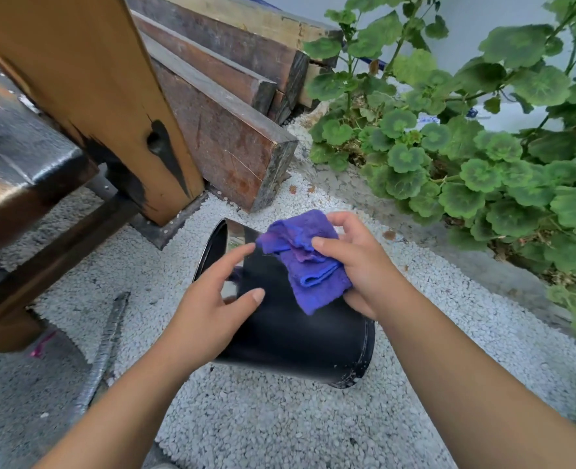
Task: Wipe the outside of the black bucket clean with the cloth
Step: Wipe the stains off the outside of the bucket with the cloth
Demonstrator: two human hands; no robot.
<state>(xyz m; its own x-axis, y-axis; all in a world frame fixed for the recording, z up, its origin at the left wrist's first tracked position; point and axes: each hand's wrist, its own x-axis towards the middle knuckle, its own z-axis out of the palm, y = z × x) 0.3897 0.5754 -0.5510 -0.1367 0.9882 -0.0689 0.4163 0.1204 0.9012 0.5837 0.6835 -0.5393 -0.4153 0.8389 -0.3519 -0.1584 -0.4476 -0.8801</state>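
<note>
My black bucket (290,330) lies on its side on pale gravel, glossy, its open mouth turned away from me to the left and its scuffed base rim nearer on the right. The crumpled purple cloth (308,258) rests bunched against its upper side.

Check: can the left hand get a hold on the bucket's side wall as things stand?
Probably yes. The left hand hovers open right over the black bucket, which lies on its side on the gravel, and nothing sits between them. The right hand and the purple cloth occupy the other side.
</note>
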